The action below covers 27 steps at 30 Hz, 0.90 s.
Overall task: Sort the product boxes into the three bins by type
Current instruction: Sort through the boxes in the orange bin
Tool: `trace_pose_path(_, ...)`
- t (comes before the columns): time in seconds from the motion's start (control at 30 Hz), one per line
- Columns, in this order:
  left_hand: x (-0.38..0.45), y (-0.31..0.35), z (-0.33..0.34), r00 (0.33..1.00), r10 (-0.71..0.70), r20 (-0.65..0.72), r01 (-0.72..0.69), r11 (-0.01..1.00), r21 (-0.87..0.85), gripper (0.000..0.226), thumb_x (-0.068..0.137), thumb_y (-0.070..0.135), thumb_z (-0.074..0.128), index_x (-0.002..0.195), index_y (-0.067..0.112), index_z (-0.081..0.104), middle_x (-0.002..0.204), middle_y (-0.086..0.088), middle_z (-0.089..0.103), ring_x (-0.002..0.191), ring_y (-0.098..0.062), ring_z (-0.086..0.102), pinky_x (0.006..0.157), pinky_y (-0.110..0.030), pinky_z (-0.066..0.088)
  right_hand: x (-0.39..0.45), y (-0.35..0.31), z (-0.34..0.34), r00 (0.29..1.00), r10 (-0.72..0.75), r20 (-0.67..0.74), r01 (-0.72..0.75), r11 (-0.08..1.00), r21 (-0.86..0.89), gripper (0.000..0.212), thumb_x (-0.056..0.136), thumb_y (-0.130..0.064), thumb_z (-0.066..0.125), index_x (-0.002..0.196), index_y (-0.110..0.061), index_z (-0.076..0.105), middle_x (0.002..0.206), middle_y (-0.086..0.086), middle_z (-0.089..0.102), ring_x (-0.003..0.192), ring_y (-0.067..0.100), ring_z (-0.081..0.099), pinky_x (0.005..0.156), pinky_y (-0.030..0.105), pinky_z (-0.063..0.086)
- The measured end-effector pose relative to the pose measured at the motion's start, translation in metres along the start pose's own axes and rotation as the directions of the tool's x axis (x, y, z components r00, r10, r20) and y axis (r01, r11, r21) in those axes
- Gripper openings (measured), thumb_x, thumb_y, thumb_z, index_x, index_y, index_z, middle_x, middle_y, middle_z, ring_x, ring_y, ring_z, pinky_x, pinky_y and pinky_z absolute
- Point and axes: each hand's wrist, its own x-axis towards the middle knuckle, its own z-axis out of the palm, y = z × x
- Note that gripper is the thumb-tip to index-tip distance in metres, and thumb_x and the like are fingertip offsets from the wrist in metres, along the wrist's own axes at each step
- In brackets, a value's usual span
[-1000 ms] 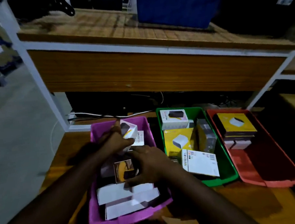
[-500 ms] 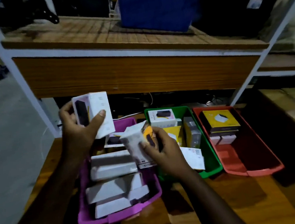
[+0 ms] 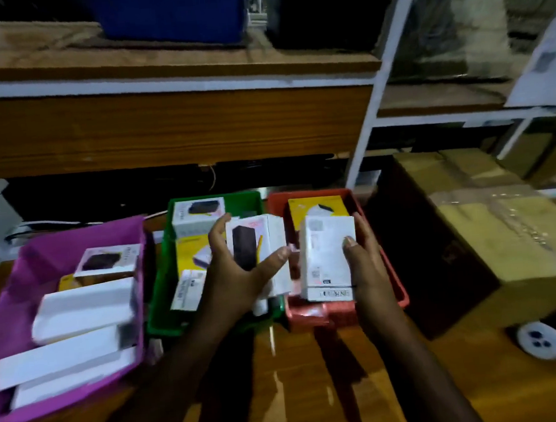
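Three bins stand in a row on the wooden table: a purple bin (image 3: pixel 9 318) at left, a green bin (image 3: pixel 163 286) in the middle and a red bin (image 3: pixel 397 288) at right. My left hand (image 3: pixel 238 274) holds a white box with a black device pictured (image 3: pixel 259 242) above the gap between the green and red bins. My right hand (image 3: pixel 363 257) holds a plain white box (image 3: pixel 326 253) over the red bin. A yellow box (image 3: pixel 316 207) lies at the red bin's far end. Several white boxes (image 3: pixel 84 309) fill the purple bin.
A large taped cardboard carton (image 3: pixel 490 220) sits right of the red bin. A white controller (image 3: pixel 553 345) lies on the table at the right edge. A wooden shelf (image 3: pixel 163 126) overhangs the bins, with a blue crate (image 3: pixel 171 16) on top.
Both hands have carried their boxes rightward, from over the purple bin to over the green and red bins. The camera view has swung right, revealing the carton and the controller.
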Motion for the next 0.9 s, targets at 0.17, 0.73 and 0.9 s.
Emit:
trace_pose_path(0.17, 0.001, 0.012, 0.080, 0.998, 0.011, 0.064, -0.030, 0.952, 0.303, 0.089, 0.067, 0.063, 0.082, 0.139, 0.039, 0.035, 0.133, 0.010, 0.045, 0.118, -0.015, 0.052, 0.092, -0.033, 0.047, 0.039, 0.003, -0.088, 0.996, 0.087, -0.002, -0.086, 0.976, -0.199, 0.057, 0.103, -0.021, 0.057, 0.141, -0.060, 0.040, 0.134, -0.001, 0.067, 0.102, 0.023, 0.077, 0.081, 0.047, 0.064)
trace_pose_path(0.73, 0.038, -0.059, 0.178, 0.900, -0.416, 0.132, 0.135, 0.553, 0.822, 0.090, 0.089, 0.047, 0.058, 0.159, 0.012, 0.014, 0.165, -0.025, -0.005, 0.149, -0.044, 0.023, 0.119, -0.042, 0.029, 0.084, 0.048, -0.080, 0.927, 0.302, 0.222, 0.055, 0.477, -0.877, 0.078, 0.100, -0.012, 0.044, 0.162, -0.038, 0.004, 0.170, 0.009, -0.011, 0.143, 0.045, 0.039, 0.111, 0.040, 0.039)
trace_pose_path(0.9, 0.038, -0.067, 0.181, 0.911, -0.402, 0.095, 0.127, 0.491, 0.862, 0.086, 0.091, 0.040, 0.064, 0.159, 0.016, 0.016, 0.161, -0.027, 0.004, 0.146, -0.047, 0.022, 0.121, -0.045, 0.024, 0.091, 0.050, -0.078, 0.910, 0.364, 0.199, 0.028, 0.424, -0.905, 0.088, 0.091, 0.002, 0.046, 0.163, -0.026, 0.005, 0.170, 0.013, -0.009, 0.144, 0.046, 0.036, 0.108, 0.039, 0.038)
